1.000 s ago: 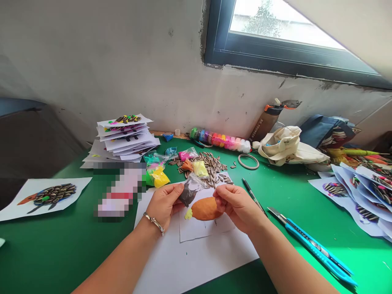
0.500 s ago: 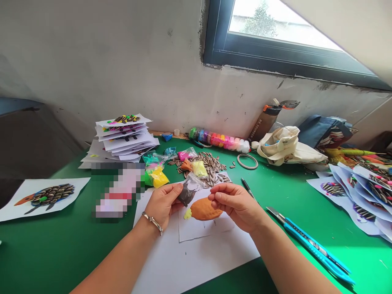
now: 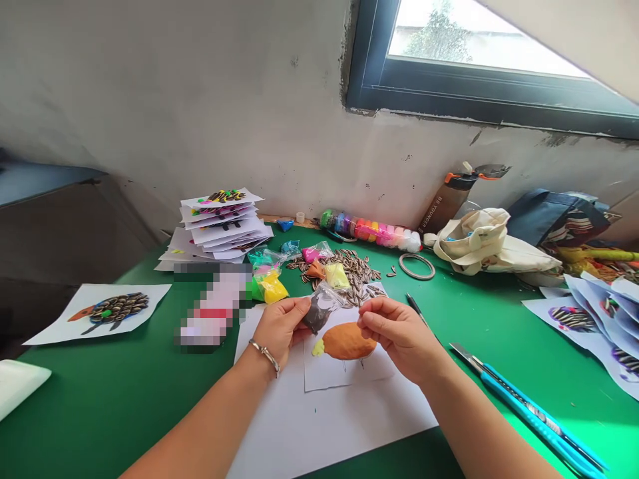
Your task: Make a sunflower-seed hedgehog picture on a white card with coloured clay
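My left hand (image 3: 282, 330) is shut on a clear plastic bag of dark grey modelling clay (image 3: 318, 311), held just above the paper. My right hand (image 3: 402, 334) sits close to that bag, its fingertips pinched together above an oval of orange clay (image 3: 347, 341). Nothing shows between those fingertips. A small yellow-green clay piece (image 3: 318, 347) touches the oval's left end. Both lie on a small white paper sheet (image 3: 344, 376), which rests on a larger white sheet (image 3: 319, 429).
Striped sunflower seeds (image 3: 349, 269) and bags of coloured clay (image 3: 269, 283) lie beyond my hands. A blue utility knife (image 3: 539, 426) lies on the green mat (image 3: 100, 406) at right. Stacked seed-decorated papers (image 3: 219, 229) stand back left, with a blurred object (image 3: 214, 309) in front.
The whole scene has shifted right and slightly down in the picture as my head turned. My right fingers have closed into a pinch and moved nearer the bag.
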`<action>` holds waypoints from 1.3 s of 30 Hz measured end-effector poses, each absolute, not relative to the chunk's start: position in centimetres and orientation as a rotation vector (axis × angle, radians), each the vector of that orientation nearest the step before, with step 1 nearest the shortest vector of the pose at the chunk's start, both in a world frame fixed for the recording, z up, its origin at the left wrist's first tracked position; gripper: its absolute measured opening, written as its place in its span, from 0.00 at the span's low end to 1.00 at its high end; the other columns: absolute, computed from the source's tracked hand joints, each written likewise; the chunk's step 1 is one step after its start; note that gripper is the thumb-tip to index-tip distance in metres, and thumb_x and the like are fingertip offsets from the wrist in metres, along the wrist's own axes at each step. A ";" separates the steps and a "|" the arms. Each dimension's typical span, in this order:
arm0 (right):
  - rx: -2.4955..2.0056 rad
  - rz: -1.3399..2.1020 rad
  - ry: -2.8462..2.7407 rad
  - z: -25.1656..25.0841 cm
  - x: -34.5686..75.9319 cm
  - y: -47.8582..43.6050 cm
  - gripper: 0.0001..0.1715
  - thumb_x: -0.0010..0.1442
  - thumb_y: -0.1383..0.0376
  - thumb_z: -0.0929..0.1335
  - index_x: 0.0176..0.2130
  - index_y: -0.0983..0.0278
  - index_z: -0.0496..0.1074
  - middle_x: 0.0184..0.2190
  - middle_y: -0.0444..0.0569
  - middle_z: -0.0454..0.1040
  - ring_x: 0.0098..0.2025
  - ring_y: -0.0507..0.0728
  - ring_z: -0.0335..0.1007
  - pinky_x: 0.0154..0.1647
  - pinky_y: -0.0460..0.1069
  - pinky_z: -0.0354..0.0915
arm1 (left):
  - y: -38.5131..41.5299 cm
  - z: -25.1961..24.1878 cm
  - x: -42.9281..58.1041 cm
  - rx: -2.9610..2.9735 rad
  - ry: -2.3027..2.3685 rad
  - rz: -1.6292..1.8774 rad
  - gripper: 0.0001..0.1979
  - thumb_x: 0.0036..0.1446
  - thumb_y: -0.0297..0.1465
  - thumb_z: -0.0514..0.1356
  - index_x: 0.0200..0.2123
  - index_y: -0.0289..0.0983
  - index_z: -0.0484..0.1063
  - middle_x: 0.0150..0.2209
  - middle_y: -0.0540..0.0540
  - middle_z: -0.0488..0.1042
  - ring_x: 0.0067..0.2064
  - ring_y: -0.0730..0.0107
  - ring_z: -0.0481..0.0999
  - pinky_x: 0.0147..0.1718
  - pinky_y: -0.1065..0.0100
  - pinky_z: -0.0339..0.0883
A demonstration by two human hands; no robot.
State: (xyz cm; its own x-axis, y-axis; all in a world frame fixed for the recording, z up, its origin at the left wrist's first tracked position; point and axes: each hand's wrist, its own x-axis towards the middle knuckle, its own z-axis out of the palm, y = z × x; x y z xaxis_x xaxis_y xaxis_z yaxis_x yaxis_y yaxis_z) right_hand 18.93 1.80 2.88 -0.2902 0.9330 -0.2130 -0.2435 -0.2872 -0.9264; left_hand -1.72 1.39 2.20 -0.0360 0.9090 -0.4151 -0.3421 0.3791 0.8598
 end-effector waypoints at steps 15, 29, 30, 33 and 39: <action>-1.125 1.568 -1.199 2.7 19.0 1.9 0.14 0.51 0.56 0.72 0.28 0.65 0.71 0.22 0.44 0.68 0.26 0.50 0.61 0.28 0.46 0.57 | 1.4 2.3 -1.6 0.614 1.220 1.119 0.17 0.40 0.41 0.69 0.31 0.35 0.76 0.28 0.46 0.78 0.30 0.70 0.75 0.30 0.70 0.66; -1.276 1.408 -1.411 3.1 18.2 1.4 0.11 0.52 0.57 0.70 0.29 0.63 0.72 0.25 0.44 0.69 0.28 0.52 0.61 0.29 0.47 0.56 | 1.4 2.3 -1.6 0.605 1.190 1.127 0.15 0.40 0.39 0.70 0.29 0.35 0.76 0.27 0.48 0.77 0.29 0.72 0.74 0.28 0.72 0.66; -1.297 1.344 -1.471 3.1 17.9 1.3 0.10 0.52 0.58 0.70 0.29 0.63 0.73 0.25 0.44 0.69 0.29 0.52 0.62 0.29 0.47 0.57 | 1.4 2.3 -1.6 0.609 1.189 1.123 0.15 0.40 0.39 0.69 0.29 0.35 0.76 0.28 0.47 0.78 0.29 0.71 0.74 0.29 0.71 0.66; -1.282 1.087 -1.745 2.5 16.9 0.8 0.09 0.54 0.61 0.68 0.26 0.61 0.74 0.26 0.45 0.70 0.32 0.54 0.64 0.33 0.49 0.59 | 1.4 2.2 -1.6 0.618 1.190 1.124 0.15 0.40 0.40 0.69 0.29 0.36 0.76 0.26 0.48 0.77 0.29 0.71 0.74 0.28 0.71 0.66; -1.092 0.516 -2.173 0.2 14.7 0.5 0.11 0.59 0.65 0.66 0.30 0.57 0.78 0.29 0.47 0.73 0.35 0.56 0.62 0.38 0.51 0.59 | 1.6 2.0 -1.5 0.610 1.156 1.156 0.15 0.39 0.40 0.70 0.27 0.35 0.76 0.24 0.49 0.75 0.26 0.73 0.72 0.26 0.72 0.66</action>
